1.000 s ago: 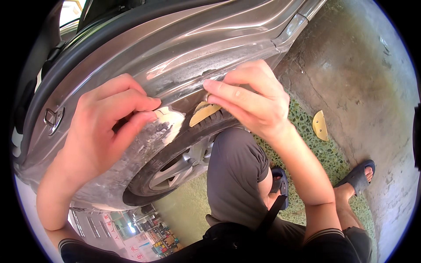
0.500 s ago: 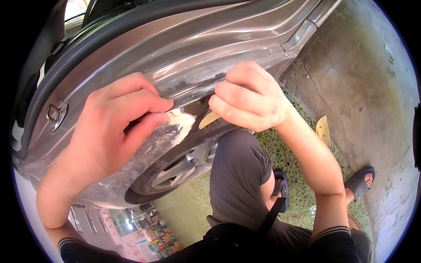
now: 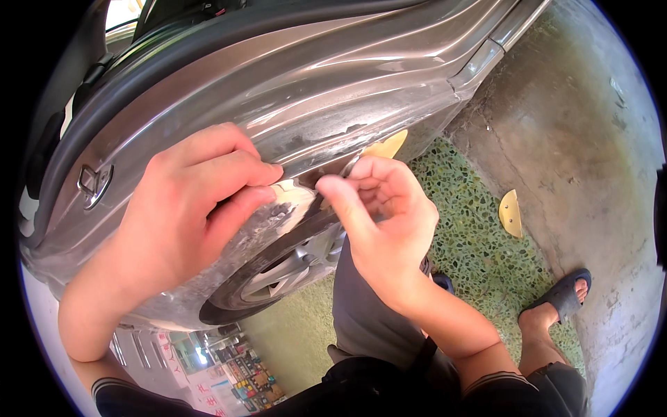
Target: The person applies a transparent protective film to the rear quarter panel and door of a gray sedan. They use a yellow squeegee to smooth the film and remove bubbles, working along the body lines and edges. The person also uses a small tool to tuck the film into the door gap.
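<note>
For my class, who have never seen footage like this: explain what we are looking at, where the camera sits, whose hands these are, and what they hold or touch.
The picture comes from a wide fisheye camera worn on a person's head, looking down, so straight edges bend near the rim. The two bare hands belong to that person, who squats on a speckled green floor in dark sandals.

In front is a grey metallic car body panel above a wheel, with a scuffed, dull patch near the wheel arch. The left hand presses its fingers against that patch. The right hand pinches a thin yellow flat spreader at the panel's edge. A second yellow flat piece lies on the floor.
</note>
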Demonstrator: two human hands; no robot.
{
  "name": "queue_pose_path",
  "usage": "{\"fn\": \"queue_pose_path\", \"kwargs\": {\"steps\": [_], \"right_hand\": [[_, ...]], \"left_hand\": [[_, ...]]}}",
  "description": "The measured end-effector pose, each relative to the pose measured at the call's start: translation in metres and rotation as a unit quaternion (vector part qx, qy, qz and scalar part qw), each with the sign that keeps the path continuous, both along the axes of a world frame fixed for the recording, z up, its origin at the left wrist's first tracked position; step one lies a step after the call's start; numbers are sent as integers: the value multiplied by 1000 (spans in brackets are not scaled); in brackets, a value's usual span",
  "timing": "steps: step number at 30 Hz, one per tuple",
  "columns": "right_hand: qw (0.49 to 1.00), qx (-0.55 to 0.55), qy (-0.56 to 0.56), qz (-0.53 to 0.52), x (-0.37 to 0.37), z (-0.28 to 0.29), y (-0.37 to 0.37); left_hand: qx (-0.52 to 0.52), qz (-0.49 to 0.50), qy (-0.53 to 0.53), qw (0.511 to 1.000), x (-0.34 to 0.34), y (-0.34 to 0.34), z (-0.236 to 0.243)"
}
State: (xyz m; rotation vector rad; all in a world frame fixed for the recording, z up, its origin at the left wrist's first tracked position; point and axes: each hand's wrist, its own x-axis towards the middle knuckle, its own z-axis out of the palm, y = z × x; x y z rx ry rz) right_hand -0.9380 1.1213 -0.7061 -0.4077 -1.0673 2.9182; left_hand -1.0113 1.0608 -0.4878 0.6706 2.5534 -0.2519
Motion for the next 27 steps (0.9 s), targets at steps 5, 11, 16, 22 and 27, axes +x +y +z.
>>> {"fn": "queue_pose_path", "kwargs": {"steps": [5,11,16,22,27], "right_hand": [[978,-133,-98,126,-8,20,25],[985,57,-41,157,-15,12,33],[977,109,36,181,-29,8,42],[991,109,16,75,-25,14,23],[970,225,85,-24,-23,6,10]], "left_hand": [[-5,14,-3,1000,1,3,1],[7,-7,-9,1000,-1,1,-1],[6,-16,-9,1000,0,1,0],[2,-1,-19,1000,-2,2,1],[-3,-5,-16,1000,-1,1,2]]}}
